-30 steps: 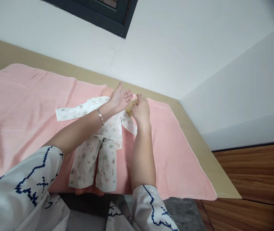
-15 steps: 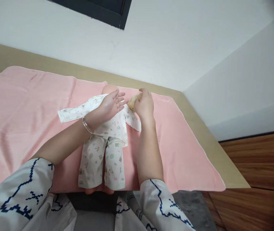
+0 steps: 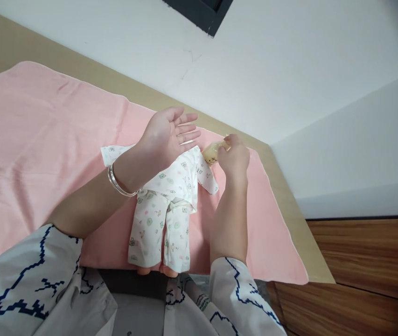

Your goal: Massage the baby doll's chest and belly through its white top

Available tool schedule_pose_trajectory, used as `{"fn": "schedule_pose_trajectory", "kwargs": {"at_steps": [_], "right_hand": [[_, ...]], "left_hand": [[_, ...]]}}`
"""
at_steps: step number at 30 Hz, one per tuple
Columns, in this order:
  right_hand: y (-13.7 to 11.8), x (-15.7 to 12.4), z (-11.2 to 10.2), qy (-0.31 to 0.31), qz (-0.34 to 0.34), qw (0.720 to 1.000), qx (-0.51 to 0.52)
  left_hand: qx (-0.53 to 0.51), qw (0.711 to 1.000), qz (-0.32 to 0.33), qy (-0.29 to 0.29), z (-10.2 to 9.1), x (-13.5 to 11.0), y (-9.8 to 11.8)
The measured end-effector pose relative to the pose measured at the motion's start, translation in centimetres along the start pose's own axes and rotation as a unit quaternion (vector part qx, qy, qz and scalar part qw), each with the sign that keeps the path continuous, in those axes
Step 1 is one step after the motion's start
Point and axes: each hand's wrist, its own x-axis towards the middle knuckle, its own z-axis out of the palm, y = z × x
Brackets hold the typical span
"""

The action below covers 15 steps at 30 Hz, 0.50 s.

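A baby doll [image 3: 171,200] in white printed pyjamas lies on its back on a pink towel [image 3: 45,140], feet toward me. My left hand [image 3: 165,137] is raised above the doll's chest, palm up and fingers stretched out, holding nothing; it hides the doll's head. A silver bracelet circles that wrist. My right hand [image 3: 235,156] is closed round a small yellowish bottle [image 3: 212,152], tilted beside the doll's shoulder and pointing toward my left palm.
The towel covers a beige tabletop [image 3: 289,200] pushed against a white wall. A dark window frame [image 3: 202,11] sits high on the wall. A wooden floor [image 3: 366,266] lies to the right. My patterned white sleeves fill the bottom edge.
My left hand has turned palm up and lifted off the doll's chest. My right hand with the bottle has shifted slightly right. The camera has tilted and moved.
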Motion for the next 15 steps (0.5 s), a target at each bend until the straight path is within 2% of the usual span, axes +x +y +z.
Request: {"fn": "schedule_pose_trajectory", "kwargs": {"at_steps": [6, 10, 13, 15], "right_hand": [[0.4, -0.7, 0.5, 0.015, -0.028, 0.999, 0.042], [0.2, -1.1, -0.2, -0.027, -0.023, 0.993, 0.111], [-1.1, -2.4, -1.6, -0.024, 0.003, 0.989, 0.145], [-2.8, -4.2, -2.6, 0.003, -0.017, 0.987, 0.159]], "left_hand": [[-0.003, 0.999, -0.011, -0.043, 0.0, -1.0, 0.3], [-0.008, 0.998, -0.045, -0.045, 0.4, -2.0, -0.5], [-0.012, 0.998, -0.047, -0.030, 0.6, -2.5, -1.5], [-0.010, 0.998, -0.060, -0.020, 1.0, -2.6, -2.2]]}}
